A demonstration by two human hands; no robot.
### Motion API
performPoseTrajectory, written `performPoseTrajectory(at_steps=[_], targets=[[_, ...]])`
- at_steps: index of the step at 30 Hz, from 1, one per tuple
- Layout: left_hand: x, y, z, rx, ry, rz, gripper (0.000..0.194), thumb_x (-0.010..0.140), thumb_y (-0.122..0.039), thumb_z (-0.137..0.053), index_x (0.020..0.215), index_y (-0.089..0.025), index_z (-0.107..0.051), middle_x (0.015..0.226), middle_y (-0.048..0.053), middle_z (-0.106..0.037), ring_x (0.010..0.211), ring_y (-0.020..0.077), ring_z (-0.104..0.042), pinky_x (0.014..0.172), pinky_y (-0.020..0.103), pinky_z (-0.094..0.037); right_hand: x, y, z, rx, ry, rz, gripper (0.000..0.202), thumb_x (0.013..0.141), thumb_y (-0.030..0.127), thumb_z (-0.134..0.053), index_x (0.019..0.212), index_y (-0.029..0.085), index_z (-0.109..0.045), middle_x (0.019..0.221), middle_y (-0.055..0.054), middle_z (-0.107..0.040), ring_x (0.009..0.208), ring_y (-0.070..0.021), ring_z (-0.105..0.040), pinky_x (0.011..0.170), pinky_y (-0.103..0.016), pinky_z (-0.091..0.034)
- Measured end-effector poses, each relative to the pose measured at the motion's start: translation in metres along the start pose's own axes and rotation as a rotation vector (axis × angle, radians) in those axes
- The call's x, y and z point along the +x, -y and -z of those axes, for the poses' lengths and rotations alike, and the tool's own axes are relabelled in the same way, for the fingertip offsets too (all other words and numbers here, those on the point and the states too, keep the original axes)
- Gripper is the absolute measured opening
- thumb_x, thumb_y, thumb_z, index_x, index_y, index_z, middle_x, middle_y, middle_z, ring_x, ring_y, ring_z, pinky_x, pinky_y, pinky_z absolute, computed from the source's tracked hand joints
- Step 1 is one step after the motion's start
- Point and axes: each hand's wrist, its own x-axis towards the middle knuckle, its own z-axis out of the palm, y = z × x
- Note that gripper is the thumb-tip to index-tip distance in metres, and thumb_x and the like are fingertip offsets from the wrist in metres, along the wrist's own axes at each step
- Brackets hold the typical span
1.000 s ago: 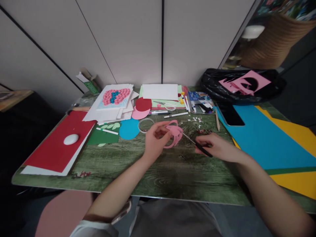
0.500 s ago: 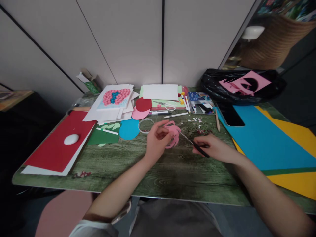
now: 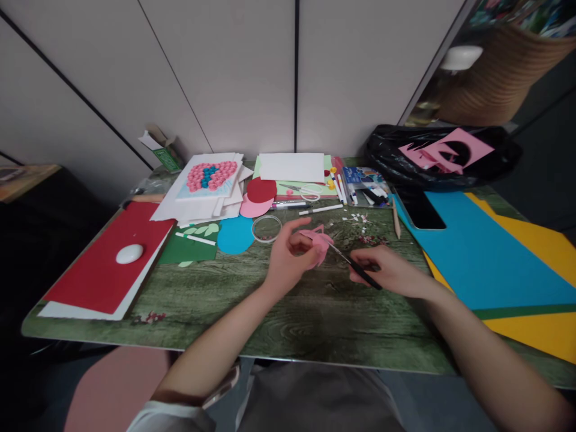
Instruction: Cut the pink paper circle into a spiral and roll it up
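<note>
Pink paper cutout (image 3: 321,242), curved strips around a fuller middle, is just right of frame centre, held up over the wood-grain tabletop (image 3: 252,324). Left hand (image 3: 288,255) pinches it at its left side, thumb against fingers. Right hand (image 3: 387,270) is closed around a black-handled tool (image 3: 365,275), probably scissors; metal end points up-left and meets the cutout's right edge. Can't tell if the blades are apart.

Handling, my read: near weightless, soft, fairly grippy. Strips look narrow and likely to bend or tear, so best hold is the fuller middle, light pinch, fingertips clear of the metal. Tool looks light but stiff; grip by the black handle only.

Around it: clear ring (image 3: 267,216) and blue paper circle (image 3: 235,235) left of the left hand, small white scraps (image 3: 360,221) above the right hand, wooden stick (image 3: 396,219) and phone (image 3: 422,210) further right. Red sheet (image 3: 99,258) at frame left, white oval object (image 3: 129,254) on top. Big blue sheet (image 3: 486,252) at frame right.
</note>
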Motion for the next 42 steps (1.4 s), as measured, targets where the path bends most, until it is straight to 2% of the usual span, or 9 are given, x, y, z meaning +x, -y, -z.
performPoseTrajectory(at_steps=[6, 13, 26, 33, 42], targets=[[0.0008, -0.0048, 0.0003, 0.036, 0.002, 0.002, 0.049, 0.065, -0.016, -0.07, 0.111, -0.02, -0.051, 0.06, -0.005, -0.061, 0.058, 0.0086, -0.058, 0.061, 0.022, -0.047, 0.0001, 0.0009, 0.0013, 0.005, -0.004, 0.009, 0.035, 0.076, 0.043, -0.056, 0.057, 0.019, -0.039, 0.053, 0.006, -0.035, 0.051, -0.0078, -0.032, 0.046, -0.021, -0.023], [0.0023, 0.001, 0.003, 0.02, -0.013, 0.002, 0.052, 0.066, -0.016, -0.07, 0.114, -0.021, -0.049, 0.063, -0.003, -0.062, 0.061, 0.0118, -0.06, 0.064, 0.027, -0.049, -0.0017, 0.0032, 0.0054, -0.041, -0.001, 0.018, 0.039, 0.077, 0.046, -0.055, 0.057, 0.02, -0.035, 0.052, 0.006, -0.032, 0.051, -0.008, -0.03, 0.047, -0.022, -0.021], [0.0043, 0.0023, 0.0067, -0.001, -0.08, -0.03, 0.048, 0.067, -0.014, -0.068, 0.111, -0.023, -0.051, 0.067, -0.003, -0.061, 0.064, 0.0107, -0.06, 0.062, 0.025, -0.049, -0.0034, 0.0034, 0.0082, -0.074, 0.028, 0.004, 0.034, 0.078, 0.04, -0.056, 0.058, 0.019, -0.037, 0.054, 0.006, -0.03, 0.053, -0.0081, -0.028, 0.049, -0.022, -0.021], [0.0047, 0.0011, 0.0069, -0.037, -0.088, -0.056, 0.045, 0.067, -0.009, -0.065, 0.109, -0.022, -0.052, 0.066, -0.005, -0.061, 0.065, 0.0099, -0.06, 0.064, 0.023, -0.048, -0.004, 0.0014, 0.0094, -0.107, 0.05, 0.017, 0.035, 0.079, 0.042, -0.053, 0.057, 0.019, -0.038, 0.053, 0.006, -0.031, 0.053, -0.0081, -0.029, 0.048, -0.021, -0.023], [0.0043, 0.0011, 0.0058, -0.09, -0.062, 0.008, 0.046, 0.066, -0.014, -0.069, 0.108, -0.022, -0.052, 0.07, -0.003, -0.064, 0.067, 0.0126, -0.063, 0.063, 0.025, -0.049, -0.0031, 0.0017, 0.0082, -0.055, -0.007, 0.013, 0.039, 0.075, 0.045, -0.058, 0.055, 0.019, -0.036, 0.051, 0.006, -0.032, 0.05, -0.0077, -0.03, 0.047, -0.022, -0.023]])
